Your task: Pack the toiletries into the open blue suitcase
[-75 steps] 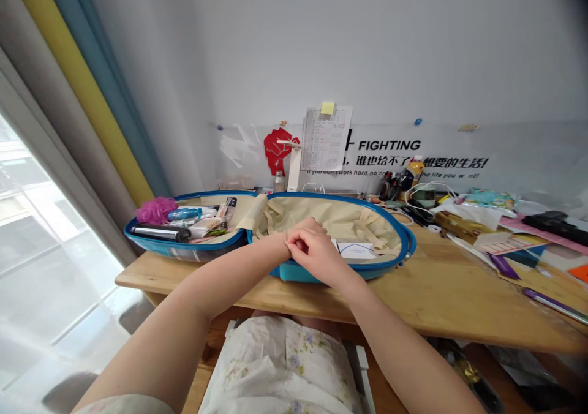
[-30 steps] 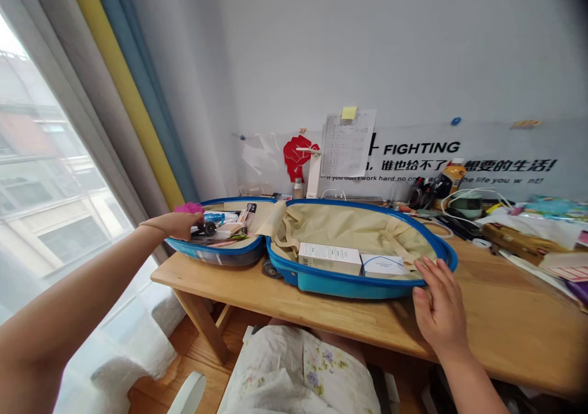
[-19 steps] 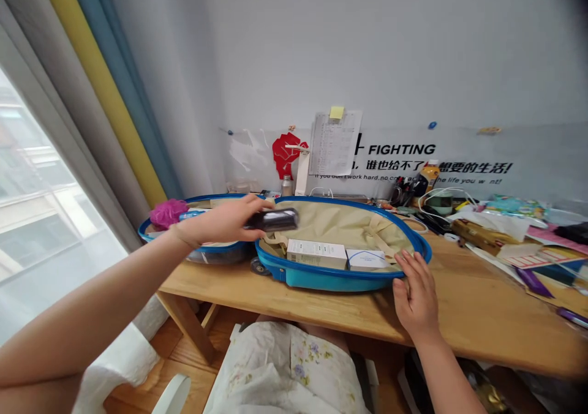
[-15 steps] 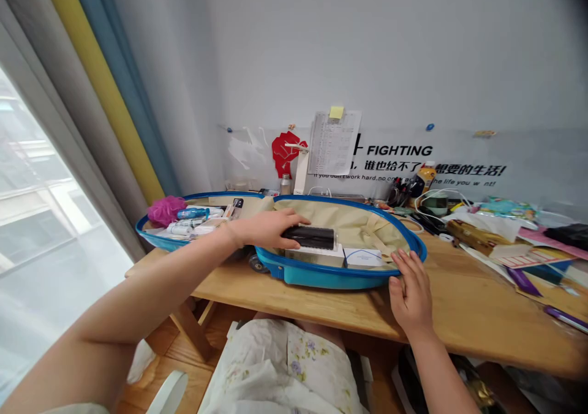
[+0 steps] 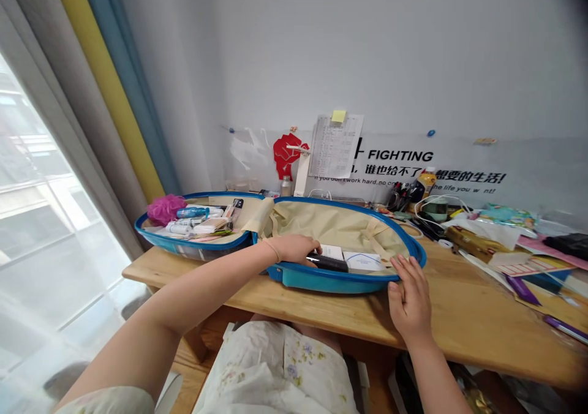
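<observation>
An open blue suitcase (image 5: pixel 335 282) with a beige lining lies on the wooden table. Inside its right half, near the front rim, my left hand (image 5: pixel 296 250) grips one end of a black item (image 5: pixel 328 262). White boxes (image 5: pixel 365 261) lie beside and behind that item. My right hand (image 5: pixel 410 294) rests on the right front rim, its fingers spread and nothing held. In the left half sit a pink mesh puff (image 5: pixel 165 210), a blue bottle (image 5: pixel 193 212), white tubes and small packages.
Cables, pens, papers and pouches (image 5: pixel 480 235) crowd the table's right side. A small glass bottle (image 5: pixel 285 186) and a white lamp stand behind the suitcase. Curtains (image 5: pixel 108 95) hang at the left.
My left hand has moved right and down with the black item, which now sits lower, by the front rim in front of the boxes. My right hand has barely moved.
</observation>
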A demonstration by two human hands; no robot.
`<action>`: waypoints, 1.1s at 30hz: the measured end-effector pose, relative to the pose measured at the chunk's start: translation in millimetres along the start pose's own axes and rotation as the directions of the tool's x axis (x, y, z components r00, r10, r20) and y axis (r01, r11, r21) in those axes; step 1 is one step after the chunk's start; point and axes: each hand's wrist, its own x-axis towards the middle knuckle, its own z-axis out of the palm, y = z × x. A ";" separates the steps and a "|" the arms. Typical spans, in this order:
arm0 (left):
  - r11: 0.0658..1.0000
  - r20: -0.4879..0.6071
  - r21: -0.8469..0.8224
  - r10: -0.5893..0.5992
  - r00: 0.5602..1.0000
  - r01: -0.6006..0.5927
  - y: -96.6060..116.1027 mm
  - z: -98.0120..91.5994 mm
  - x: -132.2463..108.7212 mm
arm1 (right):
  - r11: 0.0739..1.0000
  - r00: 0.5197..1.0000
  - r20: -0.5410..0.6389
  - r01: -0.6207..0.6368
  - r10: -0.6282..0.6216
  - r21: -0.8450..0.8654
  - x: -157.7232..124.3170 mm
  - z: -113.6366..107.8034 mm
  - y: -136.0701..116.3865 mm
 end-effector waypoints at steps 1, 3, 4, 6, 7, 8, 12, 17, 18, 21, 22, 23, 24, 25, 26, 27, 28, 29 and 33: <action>1.000 0.010 0.023 -0.002 1.000 0.001 -0.9 0.3 0.3 | 1.000 1.000 -0.001 -0.003 0.003 0.000 -0.2 0.1 0.3; 0.998 0.023 0.056 -0.009 1.000 0.008 -2.4 0.7 0.6 | 1.000 1.000 0.002 -0.015 0.015 0.002 -0.5 0.2 0.7; 0.998 0.024 0.064 -0.014 1.000 0.012 -3.0 0.8 0.6 | 1.000 1.000 0.005 -0.019 0.019 0.003 -0.7 0.1 0.9; 0.997 0.022 0.071 -0.021 1.000 0.019 -4.1 1.3 0.6 | 1.000 1.000 0.014 -0.021 0.021 0.005 -0.9 0.0 1.1; 0.997 0.020 0.074 -0.023 1.000 0.021 -4.5 1.6 0.7 | 1.000 1.000 0.016 -0.021 0.021 0.004 -0.9 -0.1 1.1; 0.997 0.019 0.076 -0.025 1.000 0.023 -4.8 1.9 0.7 | 1.000 1.000 0.017 -0.017 0.017 0.001 -0.8 -0.2 1.1; 0.997 0.014 0.077 -0.031 0.999 0.030 -3.4 2.0 0.9 | 1.000 1.000 -0.003 0.011 -0.011 -0.015 -0.2 0.0 1.1; 0.996 0.007 0.074 -0.041 0.999 0.040 1.9 -1.0 -0.6 | 0.998 0.998 -0.012 0.062 -0.062 -0.030 -0.1 1.9 4.3; 0.996 0.005 0.075 -0.045 0.999 0.044 2.7 -1.6 -1.0 | 0.997 0.997 -0.010 0.071 -0.072 -0.035 0.3 2.6 5.1; 0.995 0.001 0.082 -0.055 0.998 0.055 3.9 -2.5 -1.4 | 0.995 0.996 0.010 0.092 -0.091 -0.048 3.7 5.5 5.6; 0.995 -0.001 0.085 -0.058 0.998 0.058 4.2 -2.4 -1.4 | 0.994 0.996 0.011 0.094 -0.093 -0.054 5.4 6.5 5.0; 0.994 -0.004 0.089 -0.059 0.998 0.059 4.7 -2.1 -1.2 | 0.994 0.996 0.005 0.094 -0.094 -0.060 7.3 7.5 4.1; 0.994 -0.009 0.093 -0.061 0.998 0.061 5.3 -1.6 -1.1 | 0.993 0.995 -0.006 0.095 -0.095 -0.065 9.1 8.4 2.9; 0.993 -0.014 0.096 -0.062 0.998 0.063 6.2 -1.2 -1.0 | 0.993 0.995 -0.021 0.096 -0.098 -0.068 10.6 9.0 1.6; 0.993 -0.021 0.098 -0.065 0.998 0.066 7.3 -1.0 -1.1 | 0.993 0.994 -0.035 0.098 -0.101 -0.068 11.8 9.5 0.4; 0.992 -0.033 0.101 -0.070 0.997 0.073 8.2 -1.2 -1.6 | 0.993 0.994 -0.046 0.101 -0.104 -0.066 12.6 9.7 -0.6; 0.991 -0.051 0.103 -0.079 0.996 0.084 8.7 -2.1 -2.5 | 0.993 0.993 -0.051 0.102 -0.105 -0.063 12.9 9.6 -1.3; 0.990 -0.077 0.105 -0.090 0.993 0.098 8.2 -4.0 -4.1 | 0.993 0.993 -0.052 0.099 -0.102 -0.060 12.8 9.3 -1.7; 0.965 -0.301 0.097 -0.206 0.931 0.245 -15.4 -23.0 -21.1 | 0.995 0.995 -0.047 0.092 -0.094 -0.029 10.8 6.4 -1.9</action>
